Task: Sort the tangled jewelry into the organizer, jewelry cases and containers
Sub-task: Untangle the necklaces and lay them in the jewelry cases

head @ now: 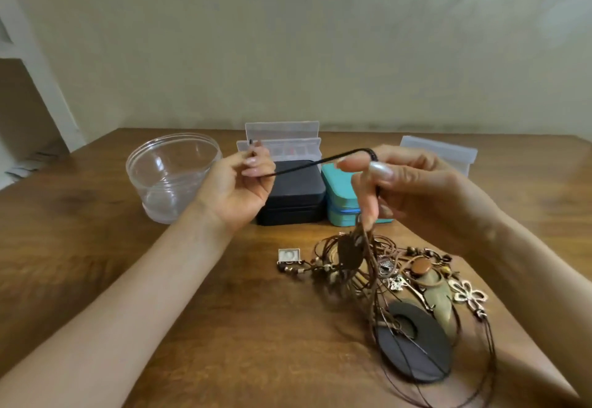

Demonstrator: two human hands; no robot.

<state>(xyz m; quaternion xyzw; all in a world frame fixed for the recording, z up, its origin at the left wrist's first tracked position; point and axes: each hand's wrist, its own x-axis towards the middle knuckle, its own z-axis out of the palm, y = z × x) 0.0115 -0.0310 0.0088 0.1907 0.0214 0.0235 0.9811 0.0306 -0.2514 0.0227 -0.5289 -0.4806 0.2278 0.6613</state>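
A tangle of brown cord necklaces [384, 276] lies on the wooden table [96, 247], with a dark round disc pendant [413, 343], a flower charm [469, 295] and beads in it. My left hand [243, 190] pinches one end of a black cord [320, 161], which runs taut to my right hand [413, 190]. My right hand grips that cord and holds a bundle of brown cords up from the tangle. Behind my hands stand a black jewelry case [298, 196], a teal jewelry case [339, 202] and a clear compartment organizer [282, 138].
A clear round plastic tub [169, 177] stands at the back left. Another translucent box [445, 151] sits at the back right behind my right hand. A small square silver charm [289, 255] lies left of the tangle. A wall stands close behind the table.
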